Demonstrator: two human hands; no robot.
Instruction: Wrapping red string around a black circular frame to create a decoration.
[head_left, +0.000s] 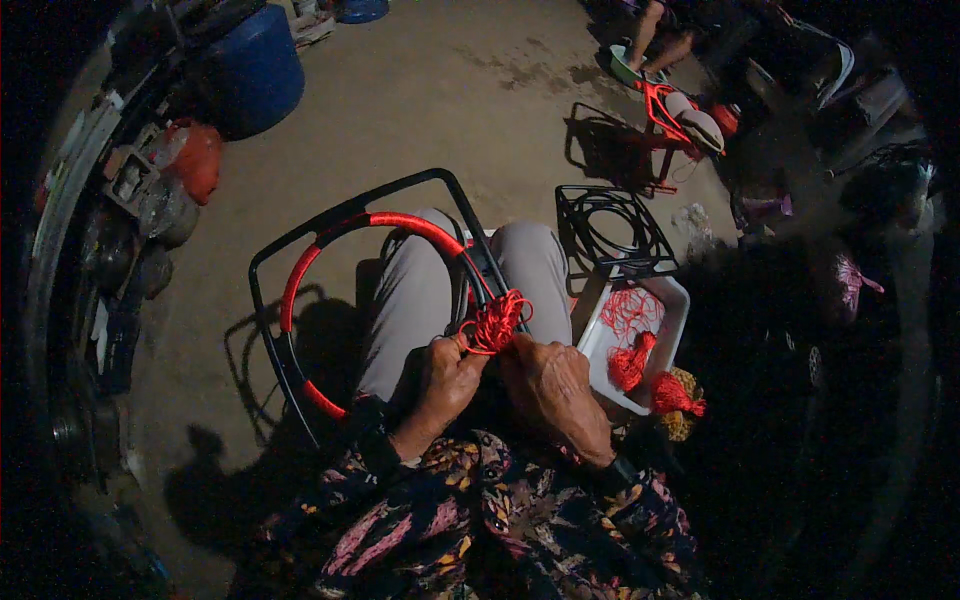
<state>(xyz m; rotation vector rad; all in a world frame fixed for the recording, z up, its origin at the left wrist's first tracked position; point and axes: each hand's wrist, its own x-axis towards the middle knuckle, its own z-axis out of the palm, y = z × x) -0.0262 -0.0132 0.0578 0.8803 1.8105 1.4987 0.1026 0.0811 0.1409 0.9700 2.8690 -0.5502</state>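
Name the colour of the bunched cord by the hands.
Red; the bunched cord shows best in head view.

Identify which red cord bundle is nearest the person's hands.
The loose tangle at the left hand; the other bundles lie in or beside the white tray.

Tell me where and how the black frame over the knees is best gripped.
Likely the bare left bar of the black frame, from the left: slim, it juts past the left knee, while red cord, left hand and right hand crowd the near right part.
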